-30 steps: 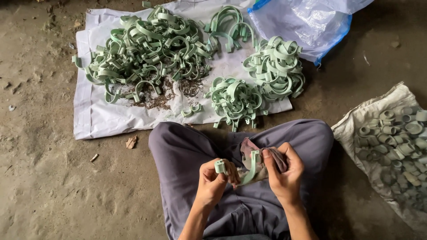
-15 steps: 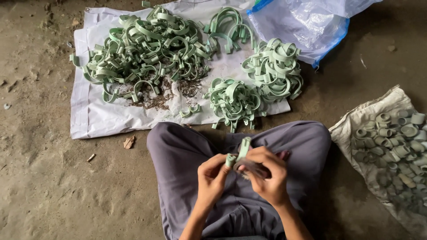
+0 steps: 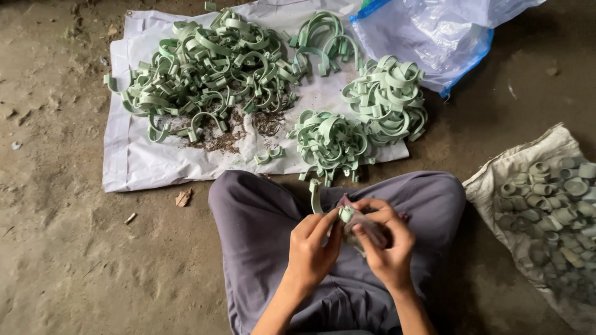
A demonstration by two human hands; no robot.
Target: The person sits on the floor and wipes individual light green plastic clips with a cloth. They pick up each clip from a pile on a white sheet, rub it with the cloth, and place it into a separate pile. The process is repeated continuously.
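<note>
- Sitting between both hands, over the lap, is a pale green clip [image 3: 344,214]; its strap end sticks up and away from the fingers toward the sheet.
- The left hand [image 3: 315,245] pinches the clip's near end with thumb and forefinger, closed on it, seemingly to steady it.
- The right hand [image 3: 386,245] curls around the other side, fingers bent over the clip and a small dark piece that I cannot make out; it grips rather than lies loose.
- Both hands meet at the clip and touch at the fingertips, probably so that the small part stays put while it is worked.
- The grey trousers [image 3: 267,217] of the crossed legs lie right under the hands, so a dropped clip would likely land in the lap.
- Just beyond the knees, a white sheet [image 3: 143,161] lies on the dirt floor [image 3: 62,260], keeping the clips off the ground.
- On the sheet a big loose heap [image 3: 211,68] sits at the left; two tidier bundles [image 3: 385,96] lie nearer the right knee, apart from the heap.
- Dark crumbs [image 3: 217,133] are scattered on the sheet beside the heap.
- A clear plastic bag [image 3: 434,37] with a blue edge lies past the bundles.
- At the far right, a sack [image 3: 496,186] holds small grey-green round caps [image 3: 546,198], well apart from the hands.
</note>
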